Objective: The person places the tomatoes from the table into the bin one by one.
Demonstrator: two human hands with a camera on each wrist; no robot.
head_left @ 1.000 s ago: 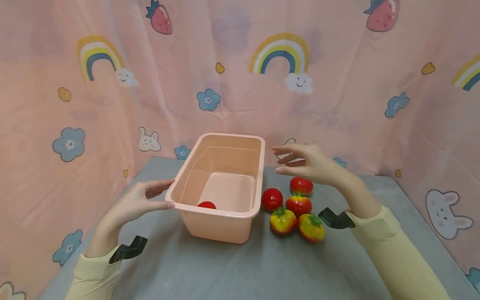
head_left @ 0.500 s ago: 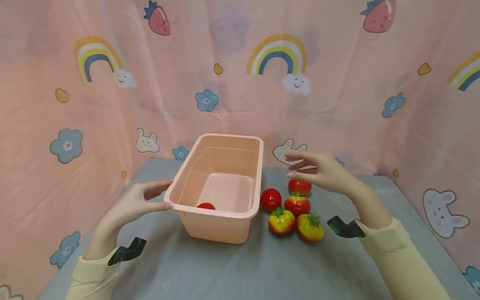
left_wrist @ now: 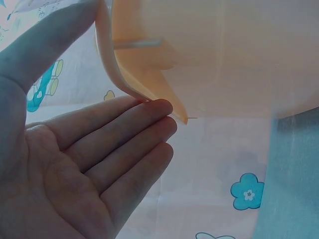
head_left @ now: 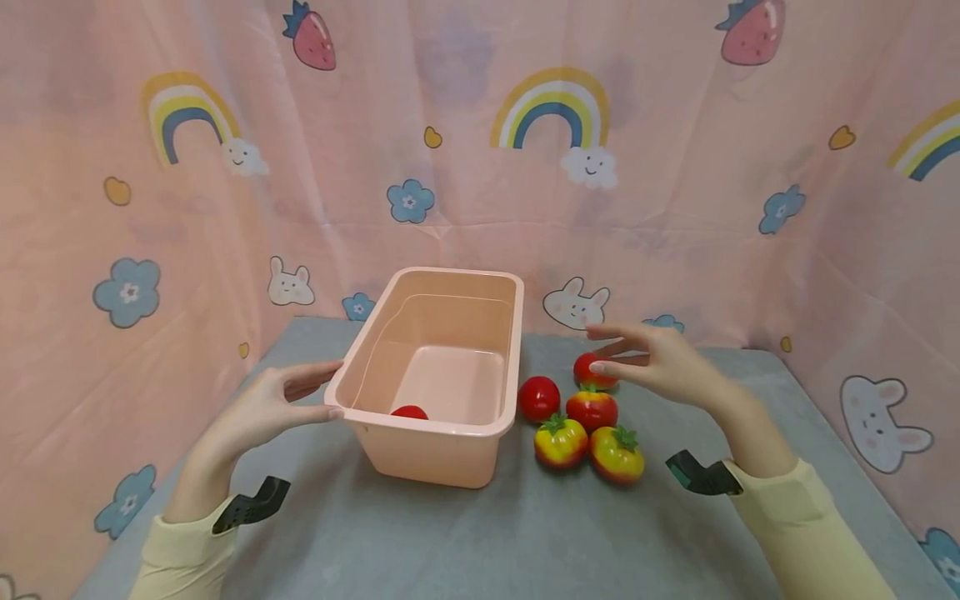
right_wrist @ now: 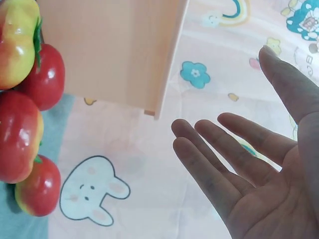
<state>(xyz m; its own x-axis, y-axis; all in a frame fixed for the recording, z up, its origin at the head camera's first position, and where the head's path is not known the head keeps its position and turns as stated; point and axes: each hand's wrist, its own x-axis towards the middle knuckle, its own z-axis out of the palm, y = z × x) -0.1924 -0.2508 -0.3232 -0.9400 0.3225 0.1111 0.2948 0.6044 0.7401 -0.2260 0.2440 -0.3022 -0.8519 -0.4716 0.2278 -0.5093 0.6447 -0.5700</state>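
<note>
A pale pink plastic basin [head_left: 453, 427] stands on the table, and one red rounded fruit [head_left: 409, 412] shows inside its near end. My left hand [head_left: 266, 404] rests at the basin's left rim, fingers straight, thumb at the near corner; fingertips [left_wrist: 162, 107] touch the rim in the left wrist view. My right hand [head_left: 660, 360], fingers loosely extended and holding nothing, hovers over the farthest red tomato [head_left: 587, 367], partly covering it. Nearer lie a plain red tomato [head_left: 539, 399], a red-yellow one [head_left: 592, 410] and two yellow-red tomatoes [head_left: 561, 443] with green leafy tops.
The grey table [head_left: 420, 542] reaches toward me in front of the basin. A pink printed curtain [head_left: 480, 217] hangs behind and along both sides. Each wrist wears a black camera mount [head_left: 253, 505]. The tomatoes sit close to the basin's right wall.
My right hand has moved down and to the right, from beside the basin's rim to over the farthest tomato. My left hand stays at the rim.
</note>
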